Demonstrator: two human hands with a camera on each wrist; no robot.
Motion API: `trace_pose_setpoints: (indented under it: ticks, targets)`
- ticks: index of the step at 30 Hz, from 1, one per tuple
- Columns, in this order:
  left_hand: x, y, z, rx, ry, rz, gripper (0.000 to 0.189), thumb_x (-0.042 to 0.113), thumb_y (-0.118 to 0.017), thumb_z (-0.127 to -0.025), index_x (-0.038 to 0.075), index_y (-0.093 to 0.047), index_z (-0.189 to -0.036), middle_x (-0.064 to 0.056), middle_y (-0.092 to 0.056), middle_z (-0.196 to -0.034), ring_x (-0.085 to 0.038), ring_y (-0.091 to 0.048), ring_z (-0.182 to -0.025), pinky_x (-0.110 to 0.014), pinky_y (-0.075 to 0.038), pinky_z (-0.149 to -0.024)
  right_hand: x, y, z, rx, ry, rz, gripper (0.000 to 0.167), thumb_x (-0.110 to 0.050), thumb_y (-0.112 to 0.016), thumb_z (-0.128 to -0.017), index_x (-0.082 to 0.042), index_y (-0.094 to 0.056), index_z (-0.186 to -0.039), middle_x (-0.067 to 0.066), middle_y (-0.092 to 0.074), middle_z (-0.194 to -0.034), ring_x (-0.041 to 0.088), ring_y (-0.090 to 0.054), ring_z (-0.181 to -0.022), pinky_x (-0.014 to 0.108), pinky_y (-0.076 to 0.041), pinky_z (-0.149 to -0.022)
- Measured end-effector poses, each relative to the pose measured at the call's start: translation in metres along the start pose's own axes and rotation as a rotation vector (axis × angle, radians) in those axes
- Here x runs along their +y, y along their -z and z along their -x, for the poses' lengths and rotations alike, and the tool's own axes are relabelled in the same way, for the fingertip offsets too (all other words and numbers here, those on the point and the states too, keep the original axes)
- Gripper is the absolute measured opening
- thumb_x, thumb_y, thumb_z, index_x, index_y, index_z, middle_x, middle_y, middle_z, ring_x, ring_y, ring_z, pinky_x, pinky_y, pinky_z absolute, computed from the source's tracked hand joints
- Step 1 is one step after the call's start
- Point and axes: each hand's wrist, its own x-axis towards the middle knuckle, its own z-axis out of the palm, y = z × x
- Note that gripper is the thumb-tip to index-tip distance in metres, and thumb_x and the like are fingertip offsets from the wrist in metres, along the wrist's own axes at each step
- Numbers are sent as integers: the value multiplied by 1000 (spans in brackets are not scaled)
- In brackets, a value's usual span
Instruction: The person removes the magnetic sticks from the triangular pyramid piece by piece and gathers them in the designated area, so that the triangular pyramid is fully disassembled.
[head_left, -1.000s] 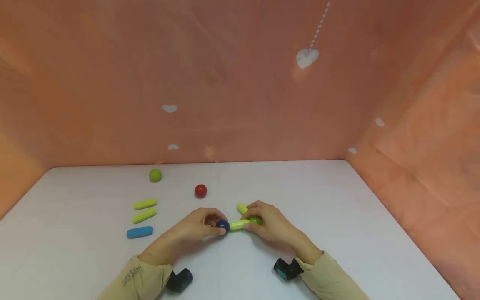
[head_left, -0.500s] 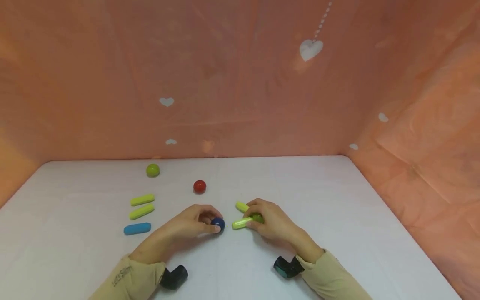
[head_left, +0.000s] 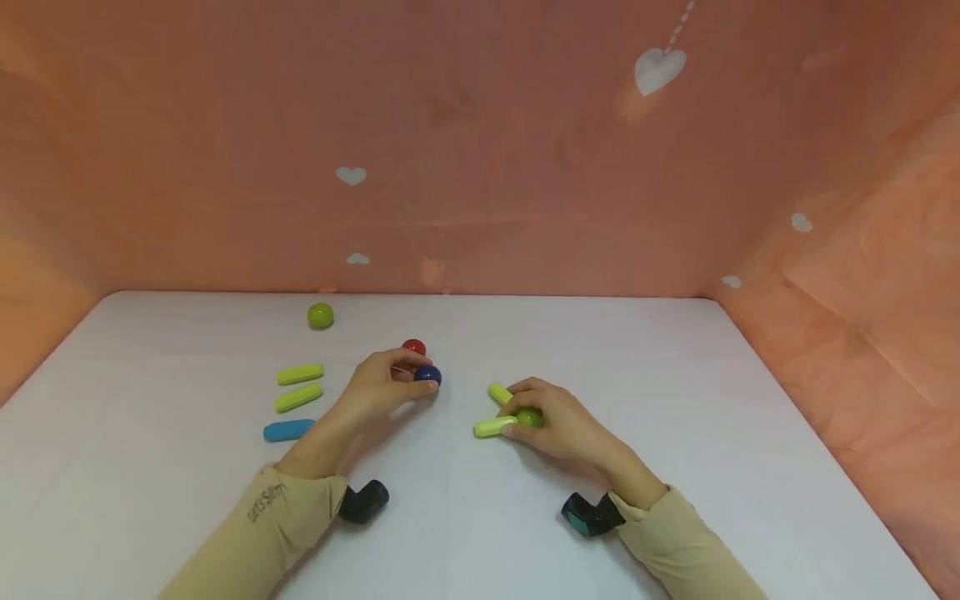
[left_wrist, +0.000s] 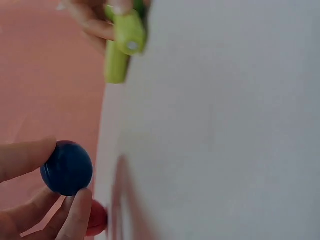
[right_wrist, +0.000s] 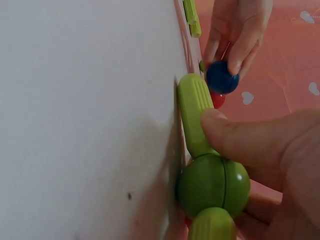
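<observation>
My left hand (head_left: 378, 385) pinches a dark blue ball (head_left: 428, 375) between thumb and fingers, in front of a red ball (head_left: 413, 346) that it partly covers. In the left wrist view the blue ball (left_wrist: 67, 168) shows between the fingertips. To the right, my right hand (head_left: 558, 421) holds a green ball (head_left: 529, 416) joined to two lime rods. The thumb presses along one rod (right_wrist: 194, 115) in the right wrist view, while the other rod (right_wrist: 212, 227) juts out at the bottom. A silvery dot marks a lime rod's end (left_wrist: 131, 37).
On the white table (head_left: 450, 533) lie two loose lime rods (head_left: 300, 374) and a blue rod (head_left: 287, 430), left of my left hand. Another green ball (head_left: 320, 316) sits farther back. An orange sheet (head_left: 480, 167) with hearts stands behind and at the sides.
My left hand has drawn the blue ball off the lime rod's end and carried it back and left toward the red ball. My right hand keeps its hold on the joined piece.
</observation>
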Motion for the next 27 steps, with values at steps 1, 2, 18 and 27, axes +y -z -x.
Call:
trace_pose_setpoints:
  ticks: [1,2,18,27]
  targets:
    - [1,-3,-1,21,-3,-15,39,18,-71,-86,4,-62,-121,-15,-61,-115,-27,-56,-104,-37,-48,-88,0,0,0,-4,-5,-11,12,-14,-71,-86,-9,-73,-97,11,-62,-120,30,-58,-112,45,-45,-95]
    - [2,-6,-3,41,-9,-27,37,17,-72,-85,4,-63,-119,-15,-61,-114,-27,-56,-103,-37,-49,-87,0,0,0,-10,-5,-15,13,-14,-71,-86,-9,-73,-97,11,-62,-120,30,-57,-112,45,-45,-95]
    - [17,-38,-28,204,-102,-54,34,9,-70,-86,0,-63,-118,-18,-65,-110,-29,-61,-102,-38,-51,-87,-2,1,0,-38,13,-47,15,-14,-70,-87,-8,-72,-100,11,-61,-120,29,-56,-113,43,-45,-95]
    - [24,-47,-40,235,-130,-63,32,5,-68,-85,-2,-64,-116,-20,-67,-110,-30,-64,-103,-39,-51,-89,5,6,0,-35,35,-34,14,-15,-69,-87,-8,-73,-99,13,-62,-119,32,-56,-112,45,-45,-94]
